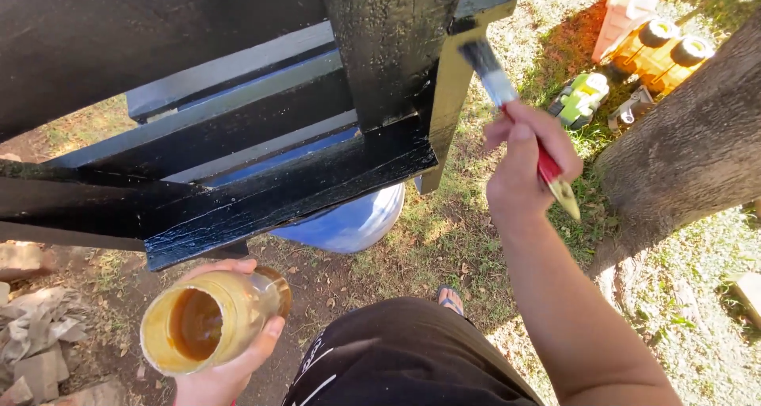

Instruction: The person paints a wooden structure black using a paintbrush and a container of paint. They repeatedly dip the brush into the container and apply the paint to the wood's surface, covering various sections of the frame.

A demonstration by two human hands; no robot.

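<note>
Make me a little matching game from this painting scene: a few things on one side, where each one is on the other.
Things:
1. paintbrush
2. open jar
3. blue barrel
4. tree trunk

Places:
A. under the black wooden frame
B. in the right hand
C. at the right edge, on the grass
D. in the left hand

Pairs: 1-B, 2-D, 3-A, 4-C

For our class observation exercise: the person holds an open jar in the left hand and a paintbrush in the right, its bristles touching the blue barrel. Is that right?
Not quite. The head view shows the paintbrush bristles against the black wooden frame, not the blue barrel below. The left hand does hold the open jar; the right hand holds the brush.
</note>
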